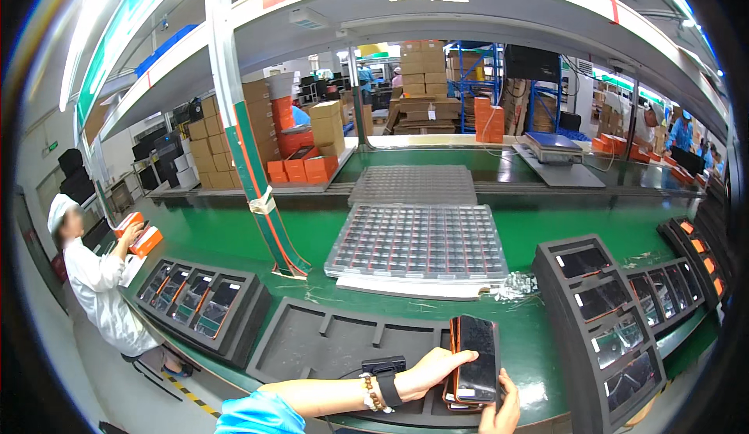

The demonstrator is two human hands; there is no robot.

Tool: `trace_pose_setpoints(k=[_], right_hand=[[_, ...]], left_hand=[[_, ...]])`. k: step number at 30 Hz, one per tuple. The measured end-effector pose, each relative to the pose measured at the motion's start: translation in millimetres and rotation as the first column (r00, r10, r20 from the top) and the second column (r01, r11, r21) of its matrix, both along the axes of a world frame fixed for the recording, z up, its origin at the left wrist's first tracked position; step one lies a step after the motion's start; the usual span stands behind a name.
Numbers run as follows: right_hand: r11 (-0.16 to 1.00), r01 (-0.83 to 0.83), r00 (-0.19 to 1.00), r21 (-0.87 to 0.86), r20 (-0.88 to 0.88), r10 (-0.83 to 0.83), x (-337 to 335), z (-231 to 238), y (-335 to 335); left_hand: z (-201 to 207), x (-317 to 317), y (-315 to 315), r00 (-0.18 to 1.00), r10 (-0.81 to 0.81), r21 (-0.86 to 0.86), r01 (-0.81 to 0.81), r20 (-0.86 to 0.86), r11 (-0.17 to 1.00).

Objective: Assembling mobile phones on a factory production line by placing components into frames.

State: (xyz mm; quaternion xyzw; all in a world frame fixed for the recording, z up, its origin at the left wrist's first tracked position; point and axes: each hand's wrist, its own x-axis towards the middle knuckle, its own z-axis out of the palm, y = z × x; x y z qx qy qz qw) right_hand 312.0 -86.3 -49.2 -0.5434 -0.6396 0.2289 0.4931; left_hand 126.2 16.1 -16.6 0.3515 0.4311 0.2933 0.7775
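Note:
A small stack of smartphones (476, 360) with dark screens and orange edges is between my two hands, over the right end of a black foam tray (312, 336). My left hand (438, 372) is closed on the stack from the left, its thumb lying on the top screen. On the right side, the fingers of my right hand (503, 409) press against the stack's edge and lower corner. Part of that hand is cut off by the lower border. A black strap and a beaded bracelet (373, 393) circle my left wrist.
Foam trays of phones stand at left (195, 297) and right (605, 317). Ahead lies a clear plastic tray with many cells (417, 239) on the green bench. A striped post (261, 177) rises at centre left. A co-worker in white (101, 278) handles orange boxes at far left.

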Motion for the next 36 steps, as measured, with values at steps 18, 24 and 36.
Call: trace_pose_setpoints(k=[18,24,36], right_hand=[[0.985,-0.150,0.985,-0.083,0.071,0.156,22.7,14.0,15.3],[0.994,-0.027,0.956,0.101,0.292,-0.004,2.3,31.4,22.7],[0.829,-0.520,0.731,-0.206,-0.609,0.307,-126.6,36.1,52.6]], left_hand=[[74.3,-134.1,-12.7,0.190,0.174,0.190,0.982,-0.966,-0.014],[54.8,-154.5,-12.6,0.530,0.197,0.533,0.845,-0.825,-0.040],[42.5,-185.5,-38.1,0.540,0.256,0.596,0.755,-0.801,0.273]])
